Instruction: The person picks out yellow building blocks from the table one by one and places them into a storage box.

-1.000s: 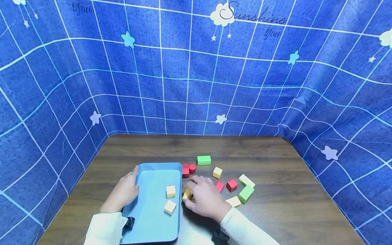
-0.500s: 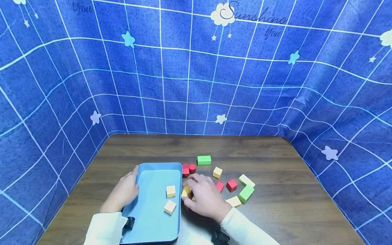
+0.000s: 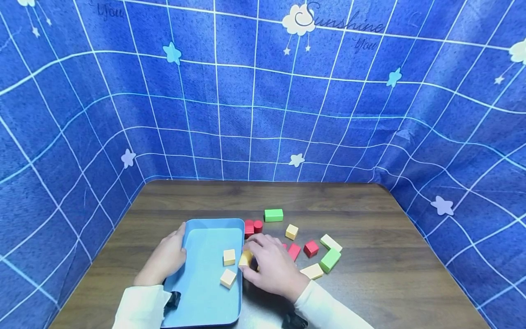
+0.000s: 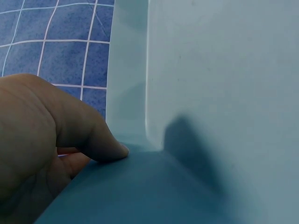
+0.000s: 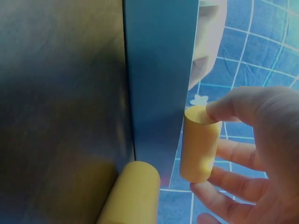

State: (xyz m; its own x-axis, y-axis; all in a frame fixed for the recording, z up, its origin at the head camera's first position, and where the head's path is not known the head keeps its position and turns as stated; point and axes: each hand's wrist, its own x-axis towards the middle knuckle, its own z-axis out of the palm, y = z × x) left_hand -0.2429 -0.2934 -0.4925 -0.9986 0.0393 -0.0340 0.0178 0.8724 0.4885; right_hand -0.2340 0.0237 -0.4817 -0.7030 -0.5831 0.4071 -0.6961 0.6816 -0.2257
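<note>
My left hand [image 3: 163, 258] grips the left wall of a blue tray [image 3: 199, 301]. In the left wrist view its thumb lies over the wall [image 4: 126, 84], with fingers on the outer side. Two pale yellow cubes [image 3: 229, 257] sit inside the tray. Between thumb and fingertips, my right hand [image 3: 274, 267] pinches a yellow cylinder block [image 5: 200, 144] beside the top of the tray's right wall. A second yellow cylinder [image 5: 133, 193] lies by the foot of that wall in the right wrist view; the right hand mostly covers it in the head view.
Right of the tray, red blocks [image 3: 311, 248], green blocks [image 3: 330, 260] and yellow blocks [image 3: 291, 231] are scattered on the wooden table [image 3: 378, 274]. A red block and red cylinder [image 3: 258, 226] stand close to the tray's right wall. A blue patterned cloth [image 3: 255, 114] surrounds the table.
My right hand has shifted slightly left with the yellow cylinder, up to the tray's right wall. More of the red and yellow blocks behind it show. The left hand and tray have stayed put.
</note>
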